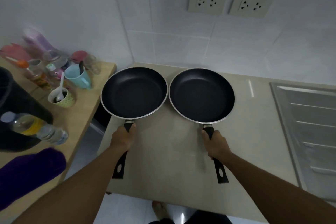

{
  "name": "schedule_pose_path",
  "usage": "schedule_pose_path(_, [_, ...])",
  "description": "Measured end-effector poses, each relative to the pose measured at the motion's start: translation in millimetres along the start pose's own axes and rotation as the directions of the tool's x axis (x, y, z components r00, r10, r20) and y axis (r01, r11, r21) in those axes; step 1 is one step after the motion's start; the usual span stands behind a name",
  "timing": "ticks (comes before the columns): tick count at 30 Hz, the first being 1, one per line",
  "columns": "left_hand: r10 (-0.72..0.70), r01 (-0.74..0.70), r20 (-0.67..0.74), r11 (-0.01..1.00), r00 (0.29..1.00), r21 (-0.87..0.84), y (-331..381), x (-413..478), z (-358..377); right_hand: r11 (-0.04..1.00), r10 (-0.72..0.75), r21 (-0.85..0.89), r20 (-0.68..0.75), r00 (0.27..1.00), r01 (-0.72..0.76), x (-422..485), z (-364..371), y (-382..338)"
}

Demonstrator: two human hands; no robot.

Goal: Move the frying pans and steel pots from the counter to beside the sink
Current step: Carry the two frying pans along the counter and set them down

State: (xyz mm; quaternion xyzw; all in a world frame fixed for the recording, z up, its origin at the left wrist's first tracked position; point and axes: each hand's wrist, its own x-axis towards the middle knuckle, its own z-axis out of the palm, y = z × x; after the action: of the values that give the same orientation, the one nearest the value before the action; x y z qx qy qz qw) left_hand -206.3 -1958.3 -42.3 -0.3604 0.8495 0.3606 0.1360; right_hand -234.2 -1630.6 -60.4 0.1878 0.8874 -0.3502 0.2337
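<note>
Two black non-stick frying pans with silver rims are side by side above the beige counter (163, 151). My left hand (122, 138) grips the black handle of the left frying pan (134, 92). My right hand (215, 143) grips the handle of the right frying pan (201, 95). Both pans are level and their rims almost touch. The steel sink's ribbed drainboard (309, 123) lies at the right edge of the counter. No steel pots are in view.
A wooden table (80, 120) at the left carries a blue mug (77, 77), a green cup with a white spoon (61, 97), glasses, bottles, a black container (20, 107) and a purple cloth (31, 171). Two wall sockets (206, 2) sit on the tiled wall.
</note>
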Motion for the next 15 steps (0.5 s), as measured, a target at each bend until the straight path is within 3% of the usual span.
schedule_pose_path(7, [-0.01,0.002,0.052,0.986,0.999,0.164,-1,50,-21,0.999,0.043,0.031,-0.023,0.999,-0.042,7,28,-36])
schedule_pose_path(15, [0.011,-0.038,0.124,0.974,0.992,0.221,7,89,-39,0.995,0.092,0.053,-0.029,0.995,-0.09,16,47,-70])
